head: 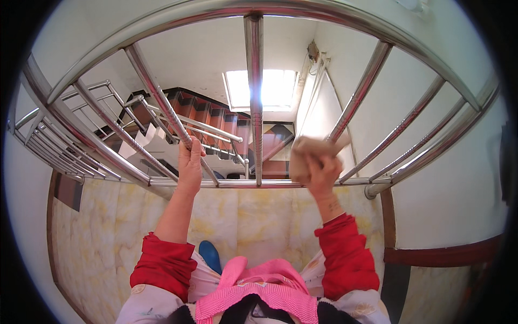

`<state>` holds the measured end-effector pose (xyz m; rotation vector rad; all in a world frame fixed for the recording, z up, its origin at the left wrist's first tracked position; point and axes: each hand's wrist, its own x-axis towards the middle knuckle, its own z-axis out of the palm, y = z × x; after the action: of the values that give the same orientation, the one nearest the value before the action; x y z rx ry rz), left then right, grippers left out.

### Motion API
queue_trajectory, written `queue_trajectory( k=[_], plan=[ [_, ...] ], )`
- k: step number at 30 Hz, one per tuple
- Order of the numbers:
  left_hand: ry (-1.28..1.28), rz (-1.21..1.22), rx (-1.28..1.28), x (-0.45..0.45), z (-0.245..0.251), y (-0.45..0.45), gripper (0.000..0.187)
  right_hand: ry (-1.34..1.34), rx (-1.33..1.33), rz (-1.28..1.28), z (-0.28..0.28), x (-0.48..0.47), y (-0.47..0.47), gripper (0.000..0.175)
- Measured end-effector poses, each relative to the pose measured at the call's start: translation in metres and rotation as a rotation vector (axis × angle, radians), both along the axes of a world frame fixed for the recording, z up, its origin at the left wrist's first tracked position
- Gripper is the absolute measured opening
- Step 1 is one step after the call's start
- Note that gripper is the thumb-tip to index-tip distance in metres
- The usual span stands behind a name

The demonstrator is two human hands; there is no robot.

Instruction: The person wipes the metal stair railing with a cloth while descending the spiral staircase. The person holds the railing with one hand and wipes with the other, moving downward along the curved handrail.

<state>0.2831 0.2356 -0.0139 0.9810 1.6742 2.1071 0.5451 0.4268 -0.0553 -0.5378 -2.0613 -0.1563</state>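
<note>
A stainless steel railing [255, 93] with several upright bars curves across the view in front of me. My left hand [190, 162] is wrapped around one slanting baluster [160, 97] on the left, low on its length. In my right hand [323, 172] is a bunched tan cloth [301, 162], blurred. The cloth lies against the lower part of a baluster [362, 91] right of the middle and covers part of it. Both hands are above the bottom rail [279, 183].
Beyond the railing, a stairwell holds reddish-brown steps [202, 109] with a metal handrail [210, 129] and a bright window [261, 89]. Marble-patterned floor [243, 214] lies underfoot, with a blue shoe [210, 255] on it. A white wall [441, 194] rises at right.
</note>
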Motion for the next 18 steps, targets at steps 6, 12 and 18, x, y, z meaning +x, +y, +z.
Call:
queue_trajectory(
  k=[6, 12, 18],
  plan=[
    [-0.012, 0.017, -0.01, -0.002, -0.002, -0.001, 0.02, -0.118, -0.085, 0.024, -0.119, 0.023, -0.038, 0.028],
    [0.019, -0.027, -0.012, -0.003, -0.003, -0.002, 0.016, 0.264, -0.615, 0.284, -0.028, 0.008, 0.004, 0.024],
    [0.002, 0.003, 0.014, -0.001, -0.001, -0.003, 0.016, 0.425, 0.196, 0.175, 0.154, -0.02, 0.021, 0.053]
  ],
)
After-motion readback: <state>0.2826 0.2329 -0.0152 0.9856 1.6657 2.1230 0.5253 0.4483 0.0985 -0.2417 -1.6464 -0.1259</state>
